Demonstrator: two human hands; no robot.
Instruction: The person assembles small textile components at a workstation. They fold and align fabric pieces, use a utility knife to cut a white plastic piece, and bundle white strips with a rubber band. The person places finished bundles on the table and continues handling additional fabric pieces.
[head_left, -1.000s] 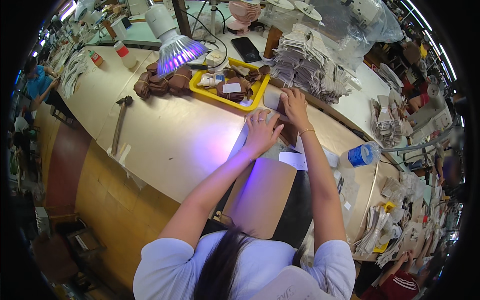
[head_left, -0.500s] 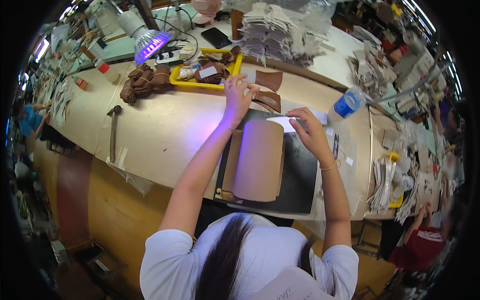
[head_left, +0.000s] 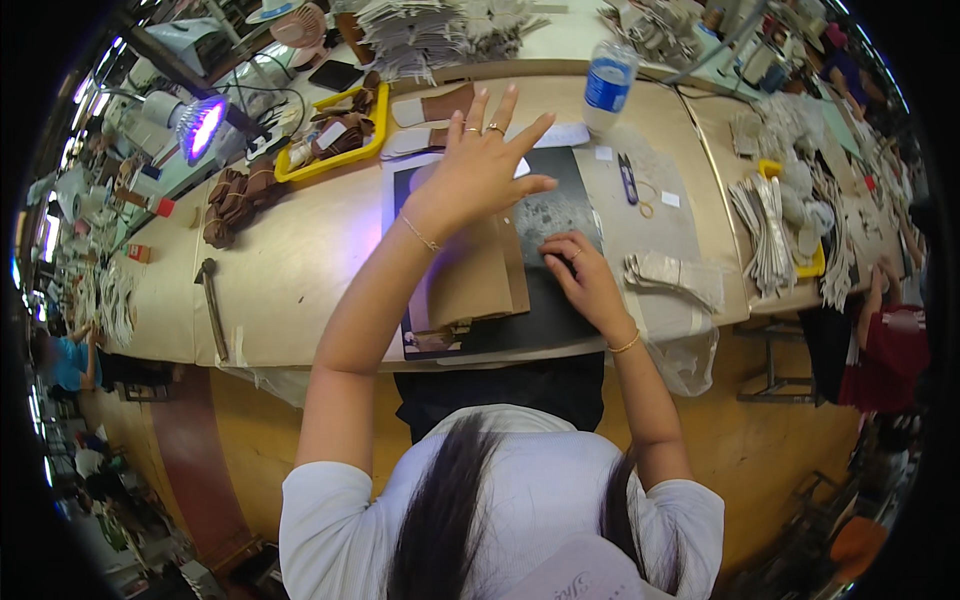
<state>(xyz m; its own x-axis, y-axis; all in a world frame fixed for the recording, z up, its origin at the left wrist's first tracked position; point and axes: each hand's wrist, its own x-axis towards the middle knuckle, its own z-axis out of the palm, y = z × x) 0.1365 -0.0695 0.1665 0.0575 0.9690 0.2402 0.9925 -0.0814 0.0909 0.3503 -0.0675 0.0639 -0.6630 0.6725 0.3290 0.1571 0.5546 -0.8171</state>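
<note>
My left hand [head_left: 482, 165] is raised over the far part of the black mat [head_left: 565, 195], fingers spread wide, with nothing in it. Beneath that forearm lies a brown cardboard-like form [head_left: 475, 280], partly hidden by the arm. My right hand [head_left: 585, 278] is at the mat's right side, its fingers loosely bent and thumb apart; I see nothing in it. Beyond the mat lie brown leather-like pieces [head_left: 450, 103] with pale parts. A white piece [head_left: 562, 135] sits at the mat's far edge, right of my left fingertips.
A yellow tray [head_left: 380, 125] of brown pieces, brown bundles [head_left: 232, 205] and a hammer [head_left: 212, 310] lie left. A lit lamp [head_left: 203, 128] leans in. To the right are a water bottle [head_left: 608, 88], thread snips [head_left: 628, 180] and pale strips [head_left: 672, 275]. White stacks [head_left: 405, 35] stand behind.
The view has shifted. My left hand has moved right, from the leather-like pieces to above the mat, with fingers spreading. My right hand has come nearer to me, to the mat's right side.
</note>
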